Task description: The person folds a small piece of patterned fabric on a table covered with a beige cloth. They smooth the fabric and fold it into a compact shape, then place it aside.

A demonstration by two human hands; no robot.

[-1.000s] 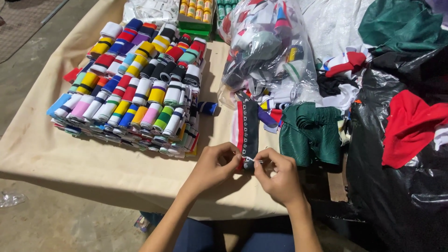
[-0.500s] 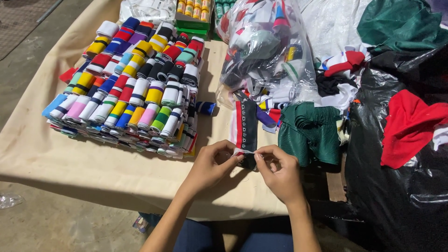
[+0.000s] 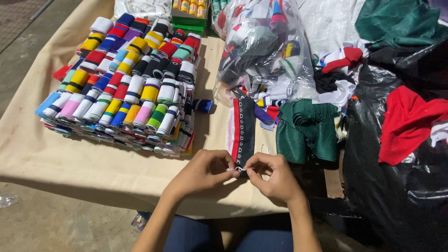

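Right at the table's near edge (image 3: 116, 179), both hands (image 3: 240, 170) pinch the striped band's end (image 3: 242, 130), bare cloth around them.

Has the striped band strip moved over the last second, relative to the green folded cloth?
Yes, slightly. The striped band strip has been drawn toward the person: its near end, once level with the green folded cloth, now sits below it, pinched between both hands.

I see bare table cloth (image 3: 70, 163) open left of my left hand (image 3: 200, 173), stacked ribbon rolls (image 3: 130, 88) walling the far left, clear bag (image 3: 261, 51) ahead, green fabric (image 3: 308, 130) and black bag (image 3: 396, 186) crowding my right hand (image 3: 275, 179)
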